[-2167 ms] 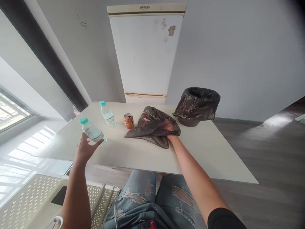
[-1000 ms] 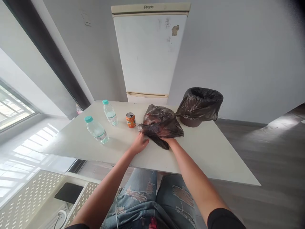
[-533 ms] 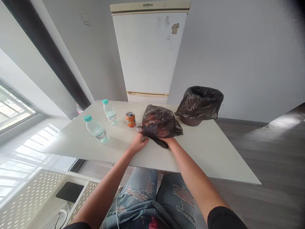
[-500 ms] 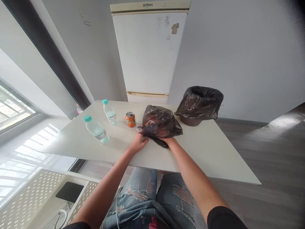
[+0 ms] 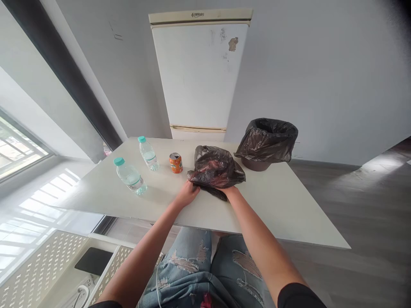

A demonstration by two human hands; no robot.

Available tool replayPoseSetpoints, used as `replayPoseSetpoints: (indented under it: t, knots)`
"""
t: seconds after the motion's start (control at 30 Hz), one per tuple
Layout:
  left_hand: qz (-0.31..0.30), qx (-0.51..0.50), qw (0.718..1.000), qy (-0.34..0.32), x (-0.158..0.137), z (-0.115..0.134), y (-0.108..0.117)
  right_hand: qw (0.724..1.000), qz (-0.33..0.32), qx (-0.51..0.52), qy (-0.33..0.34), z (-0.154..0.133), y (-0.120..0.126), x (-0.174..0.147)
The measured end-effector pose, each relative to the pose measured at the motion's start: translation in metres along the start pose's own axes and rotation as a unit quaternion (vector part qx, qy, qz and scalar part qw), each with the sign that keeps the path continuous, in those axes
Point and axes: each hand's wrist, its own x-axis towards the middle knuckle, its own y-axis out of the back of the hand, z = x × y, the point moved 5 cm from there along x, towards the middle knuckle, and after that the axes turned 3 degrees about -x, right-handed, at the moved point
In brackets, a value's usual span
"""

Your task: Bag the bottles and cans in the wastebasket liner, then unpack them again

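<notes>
A black plastic bag [image 5: 221,164] lies crumpled and puffed up over the middle of the white table [image 5: 154,209]. My left hand [image 5: 189,192] is closed on the near left edge of the bag. My right hand [image 5: 229,191] reaches in under the bag's open edge up to the wrist. Reddish skin tone shows dimly through the thin plastic, but its fingers cannot be made out. Left of the bag stands an orange drink can [image 5: 176,163], upright with its top opened.
Two clear bottles with teal caps, a nearer one [image 5: 130,177] and a farther one [image 5: 148,154], stand at left. A brown bin [image 5: 257,164] lined with a black bag [image 5: 269,137] stands at back right. Behind the table is a white fridge [image 5: 199,77].
The top of the bag has sunk a little and its folds have shifted, with the reddish patch now lower. Both hands stay nearly in place; the view has tilted slightly.
</notes>
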Motion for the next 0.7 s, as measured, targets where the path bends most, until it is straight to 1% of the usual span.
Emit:
replayPoseSetpoints:
  t: [0.1, 0.17, 0.23, 0.3, 0.37, 0.43, 0.47, 0.5, 0.53, 0.57, 0.6, 0.63, 0.67, 0.7]
  knots:
    - [0.013, 0.027, 0.999, 0.012, 0.001, -0.002, -0.003, 0.999, -0.035, -0.008, 0.023, -0.006, 0.004, -0.003]
    - [0.014, 0.046, 0.999, 0.011, 0.002, 0.000, -0.004, 0.999, -0.043, -0.003, 0.009, -0.005, 0.008, -0.009]
    - [0.006, 0.064, 0.998, -0.007, 0.003, 0.005, -0.006, 0.999, -0.054, 0.004, -0.006, -0.003, 0.016, -0.019]
    - [-0.001, 0.074, 0.997, -0.023, 0.004, 0.010, -0.006, 0.997, -0.070, 0.011, -0.003, -0.003, 0.028, -0.038]
    - [-0.004, 0.076, 0.997, -0.021, 0.004, 0.012, -0.007, 0.996, -0.088, 0.026, -0.007, -0.002, 0.047, -0.065]
    - [-0.006, 0.081, 0.997, -0.007, 0.004, 0.011, -0.008, 0.991, -0.107, 0.073, -0.043, -0.002, 0.069, -0.097]
    - [-0.007, 0.087, 0.996, -0.001, 0.003, 0.010, -0.008, 0.985, -0.117, 0.112, -0.057, -0.004, 0.079, -0.112]
    - [-0.009, 0.094, 0.995, 0.003, 0.003, 0.009, -0.009, 0.976, -0.129, 0.169, -0.057, -0.010, 0.088, -0.126]
    - [-0.009, 0.101, 0.995, 0.007, 0.003, 0.007, -0.009, 0.959, -0.138, 0.245, -0.044, -0.020, 0.095, -0.137]
    - [-0.009, 0.105, 0.994, 0.009, 0.003, 0.006, -0.010, 0.932, -0.136, 0.334, -0.026, -0.032, 0.101, -0.144]
    - [-0.007, 0.105, 0.994, 0.008, 0.003, 0.006, -0.010, 0.899, -0.122, 0.421, -0.011, -0.046, 0.105, -0.146]
    - [-0.001, 0.100, 0.995, 0.007, 0.003, 0.006, -0.011, 0.864, -0.097, 0.495, -0.003, -0.059, 0.106, -0.143]
    - [0.008, 0.092, 0.996, 0.004, 0.003, 0.007, -0.011, 0.838, -0.070, 0.541, -0.008, -0.073, 0.103, -0.136]
    - [0.020, 0.083, 0.996, 0.001, 0.002, 0.009, -0.011, 0.832, -0.041, 0.553, -0.027, -0.086, 0.097, -0.124]
